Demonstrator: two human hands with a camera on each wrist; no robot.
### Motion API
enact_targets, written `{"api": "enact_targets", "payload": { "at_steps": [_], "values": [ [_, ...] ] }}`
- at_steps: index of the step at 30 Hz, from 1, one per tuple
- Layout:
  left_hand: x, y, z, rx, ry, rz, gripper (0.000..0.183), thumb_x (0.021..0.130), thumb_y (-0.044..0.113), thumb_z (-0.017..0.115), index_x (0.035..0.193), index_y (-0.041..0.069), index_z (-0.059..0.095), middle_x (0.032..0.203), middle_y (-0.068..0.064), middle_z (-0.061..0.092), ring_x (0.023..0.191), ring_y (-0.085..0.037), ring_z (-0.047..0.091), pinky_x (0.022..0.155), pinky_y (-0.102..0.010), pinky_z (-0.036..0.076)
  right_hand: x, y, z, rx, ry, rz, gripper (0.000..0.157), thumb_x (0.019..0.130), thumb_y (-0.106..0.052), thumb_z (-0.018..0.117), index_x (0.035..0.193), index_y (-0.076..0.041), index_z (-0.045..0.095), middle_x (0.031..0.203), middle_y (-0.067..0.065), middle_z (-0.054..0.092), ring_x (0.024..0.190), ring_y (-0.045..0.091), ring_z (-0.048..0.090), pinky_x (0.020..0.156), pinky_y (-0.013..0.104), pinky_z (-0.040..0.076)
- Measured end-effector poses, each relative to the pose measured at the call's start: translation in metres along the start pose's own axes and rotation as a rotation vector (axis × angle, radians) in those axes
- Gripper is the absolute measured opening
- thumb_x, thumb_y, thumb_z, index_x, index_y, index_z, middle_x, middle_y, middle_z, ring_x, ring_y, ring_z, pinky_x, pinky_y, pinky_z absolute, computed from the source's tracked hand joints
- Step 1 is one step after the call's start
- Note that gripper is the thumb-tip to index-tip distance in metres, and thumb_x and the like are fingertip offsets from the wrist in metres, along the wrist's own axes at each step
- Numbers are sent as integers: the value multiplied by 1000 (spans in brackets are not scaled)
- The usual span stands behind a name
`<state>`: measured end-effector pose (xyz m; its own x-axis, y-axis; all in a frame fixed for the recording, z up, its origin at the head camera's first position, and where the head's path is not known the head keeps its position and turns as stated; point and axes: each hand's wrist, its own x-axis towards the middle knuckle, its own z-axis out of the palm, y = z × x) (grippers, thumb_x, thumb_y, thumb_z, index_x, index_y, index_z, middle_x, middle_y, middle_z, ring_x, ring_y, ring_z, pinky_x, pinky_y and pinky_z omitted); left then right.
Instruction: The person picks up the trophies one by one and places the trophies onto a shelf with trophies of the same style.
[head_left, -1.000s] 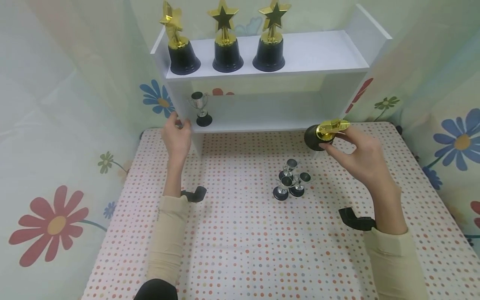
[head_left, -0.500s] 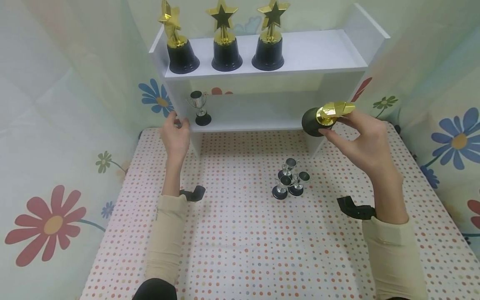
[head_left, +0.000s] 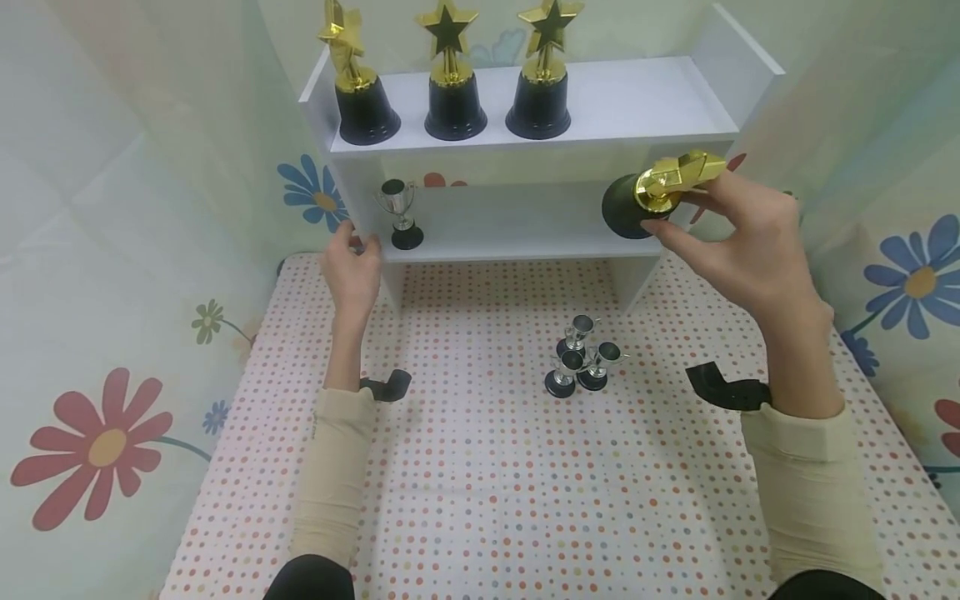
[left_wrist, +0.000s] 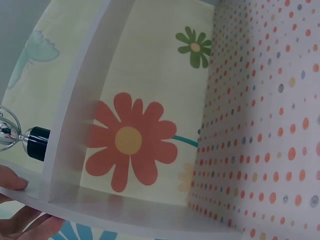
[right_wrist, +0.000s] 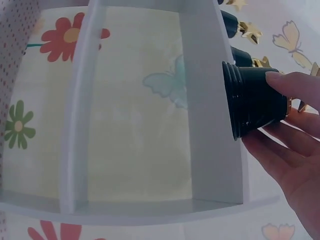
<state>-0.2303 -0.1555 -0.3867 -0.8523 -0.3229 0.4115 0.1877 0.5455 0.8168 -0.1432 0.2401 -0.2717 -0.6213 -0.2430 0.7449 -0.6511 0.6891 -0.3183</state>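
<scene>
In the head view my right hand (head_left: 757,242) grips a gold star trophy (head_left: 636,207) by its black base, tilted, in front of the shelf's right side. The right wrist view shows the thumb and fingers round that black base (right_wrist: 257,97), close to the upper board. My left hand (head_left: 351,271) holds the left side panel of the white shelf (head_left: 517,229); the left wrist view has the thumb (left_wrist: 12,179) inside the panel and the fingers outside. Just right of that hand, a small silver cup trophy (head_left: 405,218) stands upright on the middle board.
On the top board stand three gold star trophies (head_left: 456,108) toward the left. Several small silver cups, three in a cluster (head_left: 592,367), stand on the dotted tablecloth (head_left: 465,483) below the shelf. Flowered curtains (head_left: 112,292) surround the table.
My right hand has raised the star trophy from below the middle board's level to just under the top board. My left hand has stayed on the side panel.
</scene>
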Motion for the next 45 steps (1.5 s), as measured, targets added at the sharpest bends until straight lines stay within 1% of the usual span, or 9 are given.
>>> {"api": "enact_targets", "payload": {
  "at_steps": [5, 8, 12, 17, 22, 24, 31, 36, 45],
  "values": [
    [1, 0, 0, -5, -2, 5, 32, 98, 8, 61, 129, 1, 66, 119, -21, 73, 98, -35, 73, 79, -43, 64, 13, 0, -6, 14, -6, -18, 50, 75, 13, 82, 122, 5, 69, 116, 19, 75, 110, -19, 58, 86, 4, 44],
    [1, 0, 1, -6, -4, 2, 32, 98, 8, 61, 129, 1, 66, 119, -21, 73, 99, -35, 73, 80, -43, 64, 21, 3, -9, 43, -30, -15, 48, 78, 12, 80, 124, 6, 68, 119, -1, 74, 112, -17, 60, 84, 7, 45],
    [1, 0, 1, -6, -4, 0, 32, 99, 9, 60, 129, 1, 66, 120, -21, 73, 100, -35, 73, 81, -44, 64, 31, 6, -11, 118, -33, 81, 47, 80, 11, 77, 126, 6, 68, 119, -24, 67, 111, -15, 61, 79, 9, 45],
    [0, 0, 2, 1, -3, -9, 31, 98, 9, 61, 128, 1, 66, 120, -21, 73, 101, -35, 73, 81, -44, 64, 43, 10, -14, 88, -34, 169, 49, 82, 4, 78, 130, -3, 69, 124, -8, 73, 110, -15, 62, 76, 8, 45],
    [0, 1, 1, 9, -2, -11, 31, 99, 9, 61, 129, 1, 66, 121, -21, 73, 101, -35, 73, 82, -44, 64, 57, 14, -18, 36, -95, 203, 47, 87, -7, 78, 133, -7, 68, 126, -3, 72, 110, -12, 61, 94, 8, 50],
    [0, 1, 1, 10, -2, -12, 31, 99, 9, 61, 128, 1, 66, 120, -21, 73, 101, -35, 73, 82, -43, 64, 65, 16, -20, 36, -132, 255, 47, 90, -13, 77, 136, -10, 67, 128, 0, 71, 112, -7, 64, 101, 14, 51],
    [0, 1, 0, 14, -1, -34, 32, 99, 10, 60, 130, 2, 65, 121, -20, 73, 100, -34, 73, 81, -42, 63, 94, 23, -24, 58, -259, 440, 48, 93, -27, 73, 138, -14, 65, 135, 2, 67, 120, 4, 63, 106, 14, 47],
    [0, 1, 2, 12, 13, -26, 32, 98, 9, 61, 129, 2, 66, 120, -19, 74, 99, -34, 73, 80, -42, 63, 109, 28, -25, -10, -336, 518, 52, 95, -36, 70, 141, -14, 62, 137, 1, 65, 133, 20, 55, 102, 16, 42],
    [-4, 0, 3, 9, 2, -21, 32, 99, 9, 60, 131, 3, 66, 121, -20, 73, 97, -35, 74, 78, -42, 64, 120, 34, -17, -42, -419, 537, 55, 96, -39, 67, 143, -11, 60, 133, 3, 62, 133, 25, 50, 93, 20, 40]
  ]
}}
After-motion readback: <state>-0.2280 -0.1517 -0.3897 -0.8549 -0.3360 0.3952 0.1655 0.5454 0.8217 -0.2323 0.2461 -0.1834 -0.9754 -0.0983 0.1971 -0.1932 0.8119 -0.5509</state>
